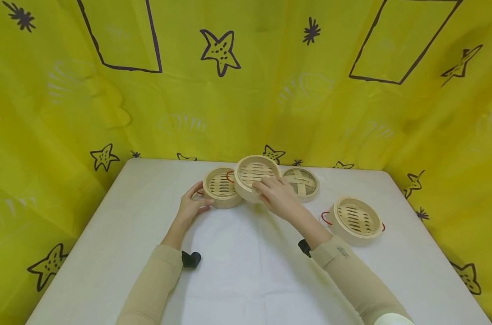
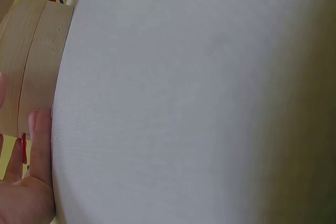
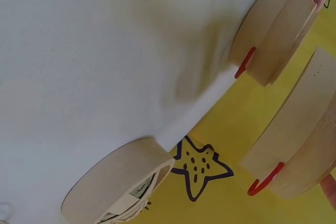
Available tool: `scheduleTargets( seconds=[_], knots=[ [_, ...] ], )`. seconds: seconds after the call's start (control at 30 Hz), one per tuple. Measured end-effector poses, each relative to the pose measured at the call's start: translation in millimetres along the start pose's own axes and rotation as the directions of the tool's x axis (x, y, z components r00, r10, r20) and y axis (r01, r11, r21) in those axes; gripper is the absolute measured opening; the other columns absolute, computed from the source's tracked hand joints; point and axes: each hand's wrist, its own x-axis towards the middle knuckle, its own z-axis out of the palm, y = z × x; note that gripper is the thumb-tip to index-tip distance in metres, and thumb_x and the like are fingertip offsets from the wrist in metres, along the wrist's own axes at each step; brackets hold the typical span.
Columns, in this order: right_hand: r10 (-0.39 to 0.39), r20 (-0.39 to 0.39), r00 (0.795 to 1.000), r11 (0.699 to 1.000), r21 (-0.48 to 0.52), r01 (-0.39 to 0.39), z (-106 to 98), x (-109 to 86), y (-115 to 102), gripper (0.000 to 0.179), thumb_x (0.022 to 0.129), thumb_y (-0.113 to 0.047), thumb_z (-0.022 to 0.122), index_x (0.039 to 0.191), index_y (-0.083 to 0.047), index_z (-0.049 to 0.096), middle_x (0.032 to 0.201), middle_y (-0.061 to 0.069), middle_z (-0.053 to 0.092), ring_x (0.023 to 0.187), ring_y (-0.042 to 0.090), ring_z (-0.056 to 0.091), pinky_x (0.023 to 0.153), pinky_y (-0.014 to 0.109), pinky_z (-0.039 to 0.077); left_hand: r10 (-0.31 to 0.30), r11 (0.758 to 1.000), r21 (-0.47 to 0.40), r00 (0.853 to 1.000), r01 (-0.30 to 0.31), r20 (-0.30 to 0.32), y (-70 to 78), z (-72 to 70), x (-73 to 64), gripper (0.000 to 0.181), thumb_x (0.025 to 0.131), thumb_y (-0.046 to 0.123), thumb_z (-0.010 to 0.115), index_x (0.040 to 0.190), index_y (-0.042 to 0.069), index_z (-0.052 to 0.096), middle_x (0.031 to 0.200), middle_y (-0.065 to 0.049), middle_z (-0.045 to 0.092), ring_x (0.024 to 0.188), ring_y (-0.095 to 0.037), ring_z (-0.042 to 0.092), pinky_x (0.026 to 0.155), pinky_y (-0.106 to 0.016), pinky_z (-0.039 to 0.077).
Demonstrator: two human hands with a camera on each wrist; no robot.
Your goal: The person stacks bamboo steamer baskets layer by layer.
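Observation:
My left hand [image 1: 191,206] holds the near left side of a round bamboo steamer basket [image 1: 225,202] standing on the table, thumb and fingers spread around its wall. In the left wrist view, fingers [image 2: 41,150] lie against this basket's side, near a red handle. My right hand [image 1: 279,196] grips the rim of a second bamboo steamer basket [image 1: 252,170], raised and tilted beside the first and overlapping its right edge in the head view. From the right wrist, this raised basket [image 3: 299,140] shows a red loop handle and hangs apart from the standing one [image 3: 278,30].
A woven bamboo steamer lid [image 1: 300,180] with crossed strips lies behind my right hand. Farther right on the white-covered table [image 1: 246,280] stands a third steamer basket [image 1: 355,221] with red handles. A yellow patterned curtain [image 1: 246,108] borders the table's back and sides.

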Motion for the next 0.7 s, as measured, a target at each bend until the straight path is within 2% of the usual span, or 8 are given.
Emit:
scheduleTargets(
  seconds=[0.2, 0.7],
  knots=[
    [-0.007, 0.043, 0.999, 0.999, -0.031, 0.008, 6.0, 11.2, -4.9, 0.03, 0.083, -0.013, 0.065, 0.113, -0.015, 0.059, 0.098, 0.002, 0.055, 0.096, 0.021, 0.052, 0.084, 0.038, 0.044, 0.002, 1.0, -0.015, 1.0, -0.002, -0.014, 0.1, 0.3, 0.4, 0.075, 0.074, -0.01, 0.067, 0.139, 0.013, 0.038, 0.14, -0.005, 0.035, 0.084, -0.011, 0.057, 0.077, -0.031, 0.055],
    [-0.009, 0.046, 0.999, 1.0, 0.008, 0.008, 21.8, 34.9, -19.9, 0.032, 0.084, -0.012, 0.064, 0.115, -0.013, 0.058, 0.105, 0.004, 0.056, 0.103, 0.023, 0.05, 0.085, 0.038, 0.043, 0.014, 1.0, -0.001, 1.0, -0.014, 0.007, -2.0, -1.1, 2.1, 0.075, 0.075, -0.009, 0.067, 0.14, 0.011, 0.036, 0.141, -0.006, 0.034, 0.075, -0.006, 0.057, 0.077, -0.03, 0.055]
  ],
)
